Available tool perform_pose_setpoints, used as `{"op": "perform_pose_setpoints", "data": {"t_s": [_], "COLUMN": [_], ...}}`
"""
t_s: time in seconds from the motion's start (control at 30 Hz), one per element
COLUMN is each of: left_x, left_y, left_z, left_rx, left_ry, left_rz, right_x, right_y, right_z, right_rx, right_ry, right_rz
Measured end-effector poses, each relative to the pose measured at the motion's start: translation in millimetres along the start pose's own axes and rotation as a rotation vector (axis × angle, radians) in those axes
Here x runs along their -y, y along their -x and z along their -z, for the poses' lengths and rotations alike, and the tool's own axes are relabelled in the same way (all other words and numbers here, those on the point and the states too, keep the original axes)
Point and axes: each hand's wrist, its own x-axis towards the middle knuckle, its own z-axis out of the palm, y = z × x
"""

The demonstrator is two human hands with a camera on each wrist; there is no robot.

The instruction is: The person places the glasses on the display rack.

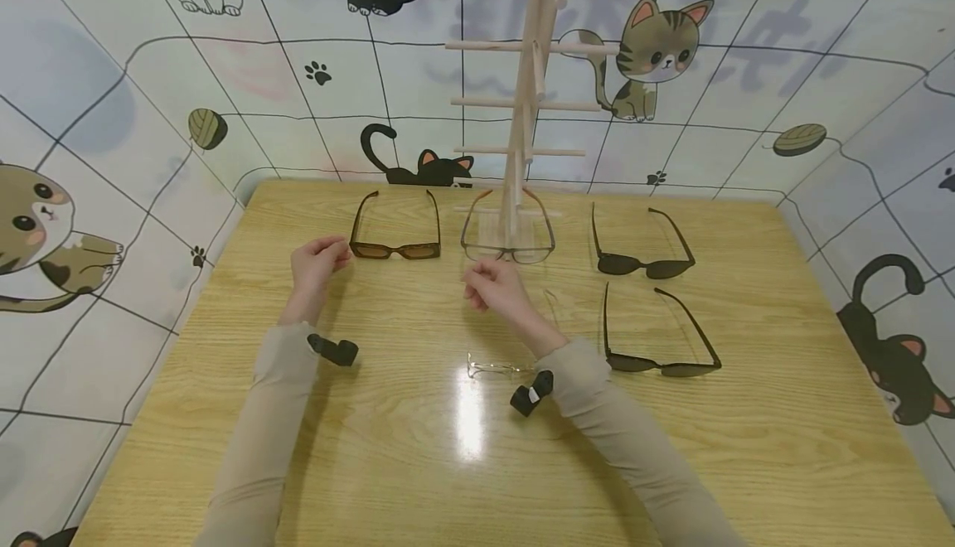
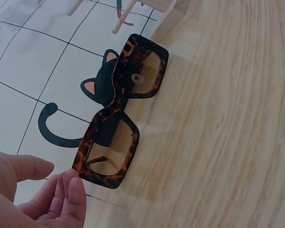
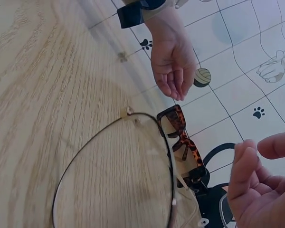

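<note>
Brown tortoiseshell sunglasses [image 2: 115,102] lie at the back left of the table, temples unfolded toward the wall. My left hand [image 1: 319,263] is at their left front corner, fingertips right by the frame and thumb apart from the fingers. Thin-rimmed clear glasses [image 1: 477,250] sit around the foot of the wooden rack [image 1: 520,116]. Just in front of their lenses is my right hand [image 1: 498,286], with loosely bent fingers and nothing between them. In the right wrist view, a thin-wire lens rim [image 3: 69,166] looms large beside the right hand's fingers [image 3: 244,166].
Two pairs of black sunglasses, a rear one [image 1: 645,268] and a front one [image 1: 662,366], lie to the right. Gold wire glasses [image 1: 492,367] are partly hidden under my right forearm. The rack's pegs [image 1: 492,45] stick out sideways above the table, before a cat-print wall covering [image 1: 313,141].
</note>
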Motion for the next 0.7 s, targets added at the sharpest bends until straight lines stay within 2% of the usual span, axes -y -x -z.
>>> {"op": "perform_pose_setpoints", "data": {"t_s": [0.4, 0.57, 0.7], "left_x": [4.7, 4.2, 2.0], "left_y": [-14.2, -19.3, -21.9], "left_z": [0.1, 0.0, -1.2], "left_rx": [-0.054, -0.041, -0.018], "left_ry": [-0.011, -0.032, -0.053], "left_rz": [0.058, 0.070, 0.077], "right_x": [9, 1, -1], "right_y": [-13.2, -25.7, -34.0], "right_z": [-23, -31, -36], "right_rx": [0.112, 0.100, 0.066], "right_ry": [0.073, 0.151, 0.187], "right_rz": [-0.040, -0.032, -0.063]}}
